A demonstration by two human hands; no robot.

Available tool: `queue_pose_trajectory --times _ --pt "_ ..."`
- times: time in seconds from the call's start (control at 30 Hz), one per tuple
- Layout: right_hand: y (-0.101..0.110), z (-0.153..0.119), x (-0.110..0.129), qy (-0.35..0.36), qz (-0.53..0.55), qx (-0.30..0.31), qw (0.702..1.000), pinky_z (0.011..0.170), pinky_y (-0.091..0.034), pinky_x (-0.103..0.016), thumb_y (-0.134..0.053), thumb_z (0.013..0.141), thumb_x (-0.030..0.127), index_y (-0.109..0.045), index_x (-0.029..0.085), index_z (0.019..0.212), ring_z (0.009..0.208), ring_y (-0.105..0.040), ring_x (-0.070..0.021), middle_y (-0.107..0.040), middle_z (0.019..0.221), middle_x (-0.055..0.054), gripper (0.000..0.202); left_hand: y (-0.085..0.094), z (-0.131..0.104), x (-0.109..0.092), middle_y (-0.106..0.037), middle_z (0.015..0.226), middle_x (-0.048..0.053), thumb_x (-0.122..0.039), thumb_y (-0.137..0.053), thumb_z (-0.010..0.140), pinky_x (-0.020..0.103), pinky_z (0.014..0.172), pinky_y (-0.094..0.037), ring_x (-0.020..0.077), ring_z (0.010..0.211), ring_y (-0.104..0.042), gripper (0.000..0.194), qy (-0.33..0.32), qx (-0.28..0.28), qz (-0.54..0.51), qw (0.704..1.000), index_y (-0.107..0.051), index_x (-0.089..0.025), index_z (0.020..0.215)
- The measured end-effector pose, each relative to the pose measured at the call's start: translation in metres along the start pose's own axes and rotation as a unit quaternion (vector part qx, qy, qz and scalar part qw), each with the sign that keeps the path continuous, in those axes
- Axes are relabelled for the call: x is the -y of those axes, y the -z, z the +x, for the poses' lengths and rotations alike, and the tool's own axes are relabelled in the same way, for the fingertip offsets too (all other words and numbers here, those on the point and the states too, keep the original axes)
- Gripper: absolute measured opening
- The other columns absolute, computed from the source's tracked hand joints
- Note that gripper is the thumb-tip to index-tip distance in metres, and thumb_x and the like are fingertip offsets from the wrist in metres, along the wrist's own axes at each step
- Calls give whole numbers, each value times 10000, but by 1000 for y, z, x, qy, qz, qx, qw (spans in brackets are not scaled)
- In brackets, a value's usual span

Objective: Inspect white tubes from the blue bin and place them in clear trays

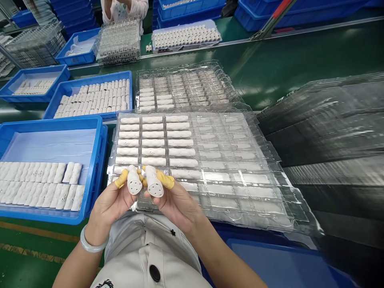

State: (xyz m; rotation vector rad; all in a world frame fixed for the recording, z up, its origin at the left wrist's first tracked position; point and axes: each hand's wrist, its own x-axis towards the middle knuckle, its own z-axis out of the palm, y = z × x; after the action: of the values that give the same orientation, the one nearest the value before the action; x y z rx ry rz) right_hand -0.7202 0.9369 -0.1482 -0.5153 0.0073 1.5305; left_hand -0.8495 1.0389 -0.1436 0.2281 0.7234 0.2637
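Note:
My left hand (115, 200) grips a white ceramic piece (134, 181), a short wavy-sided cylinder whose holed end faces me. Between the fingers of my right hand (177, 200) is a second white ceramic piece (154, 182) of the same kind, also with small holes in its end. Yellow covers wrap several fingertips on both hands. Just beyond my hands lies a clear plastic tray (207, 176) with rows of pockets. White pieces lie on their sides in its left columns; the columns to the right look hazy through the plastic.
To the left, a blue bin (54, 140) holds rows of white pieces, with another filled blue bin (93, 96) behind it. More clear trays (183, 86) lie farther back. Stacked dark sheets (330, 148) stand at right. A co-worker's sleeve (139, 10) shows across the green bench (300, 60).

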Motion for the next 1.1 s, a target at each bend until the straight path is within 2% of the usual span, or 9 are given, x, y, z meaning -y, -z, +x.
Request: queue_pose_trajectory --times 0.07,0.13,0.33,0.43,0.5,0.6,0.73,0.9,1.1 --pt "1 2 -2 -9 23 -15 1000 504 -559 -128 -870 666 337 -691 101 954 611 -684 -107 -713 818 -35 414 -5 -1 -1 -727 968 95 -239 -361 1034 215 709 -597 142 844 -719 321 14 -31 -19 999 -650 -100 1016" --pt "2 3 -2 -12 42 -24 999 508 -566 -125 -878 655 314 -708 87 936 621 -687 -108 -720 828 -41 399 -9 -1 -1 -727 961 114 -235 -280 1048 243 686 -603 165 828 -725 388 13 -54 -30 998 -632 -76 1025" --pt "3 5 -2 -16 74 -18 997 524 -566 -113 -842 712 280 -713 67 907 663 -702 -112 -727 855 -56 316 -10 -1 -1 -725 924 126 -241 -305 1039 248 686 -602 177 765 -724 364 7 -75 -55 996 -618 -55 1038" --pt "3 5 -2 -23 74 -25 997 536 -557 -113 -865 677 290 -708 70 917 661 -693 -104 -722 856 -51 361 -12 -3 0 -720 925 123 -236 -314 1037 236 695 -596 166 785 -720 358 4 -81 -60 995 -621 -52 1043" --pt "1 4 -3 -15 53 -17 998 535 -551 -136 -851 695 309 -703 76 959 647 -675 -101 -716 859 -51 382 -13 -4 1 -714 957 129 -220 -316 1034 257 710 -596 174 822 -716 353 -13 -70 -46 996 -627 -57 1065" --pt "-2 0 -5 18 9 -1 1000 578 -552 -184 -774 773 294 -691 107 986 643 -644 -100 -706 853 -49 295 -13 -7 2 -701 999 128 -184 -397 1005 297 719 -588 187 839 -697 287 -73 -20 4 997 -635 -94 1137" --pt "-4 -4 -7 28 -20 -16 999 678 -545 -203 -772 740 235 -694 130 974 716 -645 -111 -701 842 -46 268 -12 -9 4 -676 918 115 -210 -505 960 333 689 -568 192 760 -652 258 -104 36 66 992 -658 -117 1146" --pt "-3 -4 -8 33 -43 -35 998 680 -540 -237 -782 753 377 -691 130 1007 741 -644 -139 -696 842 -65 367 -19 -10 4 -636 786 128 -257 -389 999 321 611 -535 198 692 -616 374 -78 7 73 994 -700 -56 950" --pt "-4 -6 -6 29 -63 -44 997 745 -550 -255 -705 822 485 -706 112 977 787 -662 -160 -700 853 -86 404 -26 -10 4 -614 769 106 -264 -347 1014 311 620 -532 165 654 -594 417 -49 -15 34 998 -704 -56 959"
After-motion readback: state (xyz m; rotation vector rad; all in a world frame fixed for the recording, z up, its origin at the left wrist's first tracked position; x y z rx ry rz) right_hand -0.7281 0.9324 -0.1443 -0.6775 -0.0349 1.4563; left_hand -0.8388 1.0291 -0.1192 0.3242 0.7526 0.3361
